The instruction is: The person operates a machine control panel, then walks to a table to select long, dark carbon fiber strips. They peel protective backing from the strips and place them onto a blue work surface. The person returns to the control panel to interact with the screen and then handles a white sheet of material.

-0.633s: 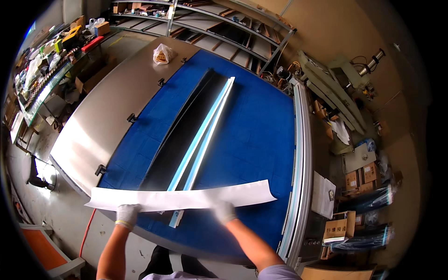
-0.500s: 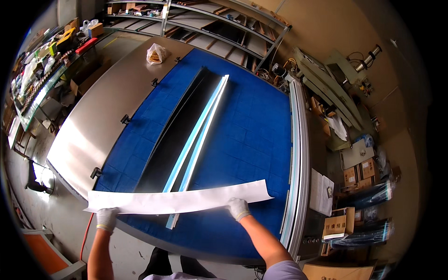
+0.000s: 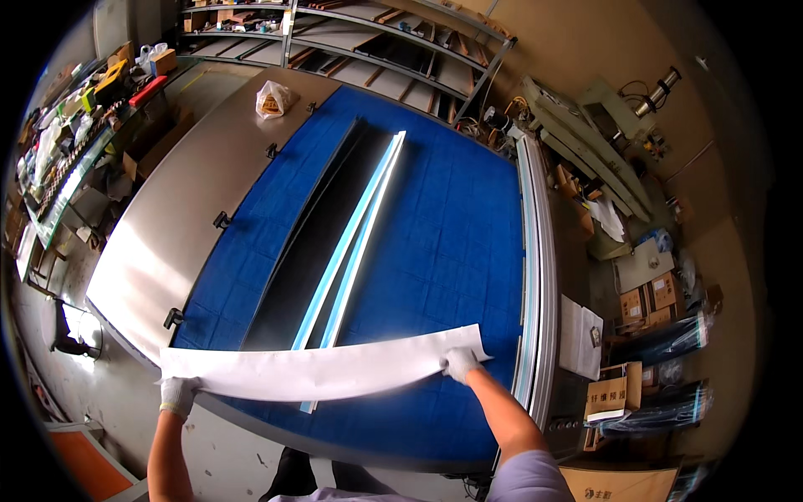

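Your left hand, in a whitish knit glove, pinches the lower edge of a long, white, paper-like strip close to its left end, at the lower left of the frame. Your right hand, gloved alike, pinches the same edge near the right end, right of the lower middle; where the fingertips sit under the strip, I cannot tell. The strip spans the gap between your fingers, bowing downward midway, and its right end reaches a little past your right hand.

Beyond it, two slender white-and-light-blue strips run up the frame and converge near the top, their near part passing behind the strip you hold. A long, flat black panel lies along their left. These rest on a broad, bright blue table covering. Small black clamps line its left border, next to a smooth, silvery-brown surface bearing a translucent plastic bag at the upper left.
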The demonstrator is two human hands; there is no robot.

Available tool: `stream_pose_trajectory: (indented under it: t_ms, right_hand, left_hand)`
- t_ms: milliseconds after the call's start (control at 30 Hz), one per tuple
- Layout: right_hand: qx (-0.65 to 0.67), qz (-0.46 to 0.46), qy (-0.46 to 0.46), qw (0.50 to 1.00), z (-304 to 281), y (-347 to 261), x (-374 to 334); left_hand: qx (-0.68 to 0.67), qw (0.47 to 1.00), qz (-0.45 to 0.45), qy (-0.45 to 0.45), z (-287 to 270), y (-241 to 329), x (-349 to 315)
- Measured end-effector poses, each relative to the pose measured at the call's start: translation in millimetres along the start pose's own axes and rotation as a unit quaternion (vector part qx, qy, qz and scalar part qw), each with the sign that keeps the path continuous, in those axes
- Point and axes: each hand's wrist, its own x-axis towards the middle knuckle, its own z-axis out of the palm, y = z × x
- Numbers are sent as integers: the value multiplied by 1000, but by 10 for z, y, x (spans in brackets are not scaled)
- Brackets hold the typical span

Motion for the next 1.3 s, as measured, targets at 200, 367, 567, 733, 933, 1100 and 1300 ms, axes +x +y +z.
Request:
stream_pose_trajectory:
  t_ms: [200,367,567,733,933,1100,1300]
  right_hand:
    - [39,5,68,997,456,209,-87]
    - [-35,91,9,995,290,-16,17]
    - [-138,29,-48,989,397,180,254]
    - [-231,42,313,920,-208,110,-67]
    - [74,255,630,730,-1329,202,-285]
    - [432,292,358,774,637,-86,-421]
    - [682,342,249,597,1336,-1148,-1485]
  left_hand:
    - [57,996,-44,-44,-119,-885,-50]
    - [373,924,14,-84,-194,-331,87]
    - [342,931,74,-102,-222,-298,174]
    - [352,914,192,58,-483,-19,-539]
    - [147,964,218,39,518,1183,-1075]
    - [131,903,400,-86,1796,2599,-1411]
    - [30,849,388,-358,2250,3333,-1592]
